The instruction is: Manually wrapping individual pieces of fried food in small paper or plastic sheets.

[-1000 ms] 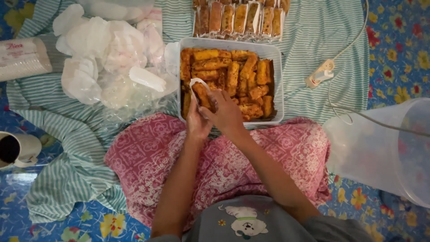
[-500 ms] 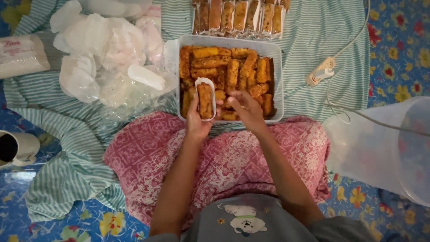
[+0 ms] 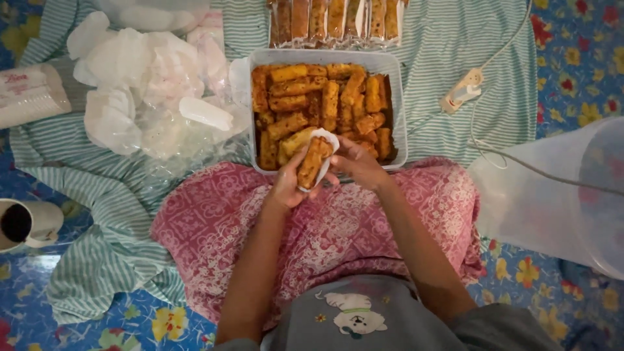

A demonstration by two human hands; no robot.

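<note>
- A person sits on the floor with a pink patterned cloth (image 3: 338, 227) over the lap; both bare forearms reach forward over it.
- Just beyond the lap stands a rectangular tray (image 3: 398, 104) of golden fried rolls (image 3: 305, 84), the landmark here.
- Over the tray's near edge, the left hand (image 3: 289, 185) and right hand (image 3: 354, 162) meet around one fried roll (image 3: 313, 161) lying in a small clear wrapper (image 3: 329, 140).
- That roll's long axis runs on a slant: the far end tips toward the tray and to the right, the near end toward the lap and to the left.
- The left hand cups the roll from beneath, fingers curled and clamped on it; the right hand's fingertips close on the wrapper at the roll's far end.
- Left of the tray lies a heap of empty clear bags (image 3: 149, 84).
- Beyond the tray's far edge, a row of wrapped rolls (image 3: 338, 19).
- Right of the tray, a white corded switch (image 3: 463, 91), and farther right a large translucent container (image 3: 559, 195).
- Far left of the tray, near the lap, a white mug (image 3: 29, 224).
</note>
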